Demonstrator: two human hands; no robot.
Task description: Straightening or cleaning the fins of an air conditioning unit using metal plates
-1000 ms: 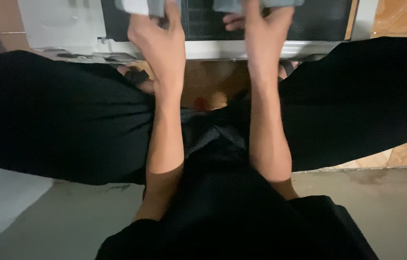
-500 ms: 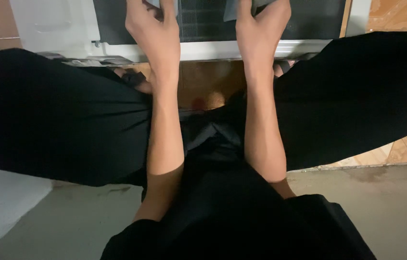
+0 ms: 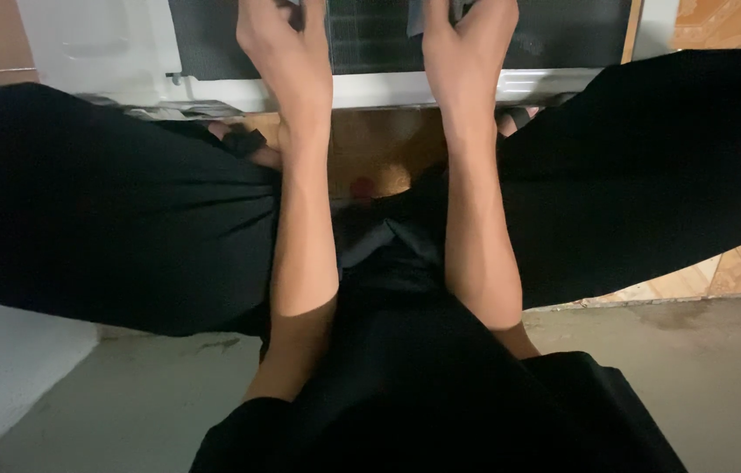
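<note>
At the far edge of the view, both hands, left [image 3: 287,52] and right [image 3: 467,48], are laid flat on a dark finned grille [image 3: 370,35] above its white frame [image 3: 405,88], seemingly for steadying; the fingertips are cut off, so grip cannot be told.

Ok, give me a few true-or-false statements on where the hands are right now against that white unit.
1. Both hands reach forward to the white unit with the dark grille. True.
2. The left hand rests on the person's knee. False: it is up at the grille.
3. The right hand is at the grille beside the left hand. True.
4. The person wears white trousers. False: the trousers are black.
5. The fingers are fully in view. False: the top edge of the picture cuts them off.
</note>
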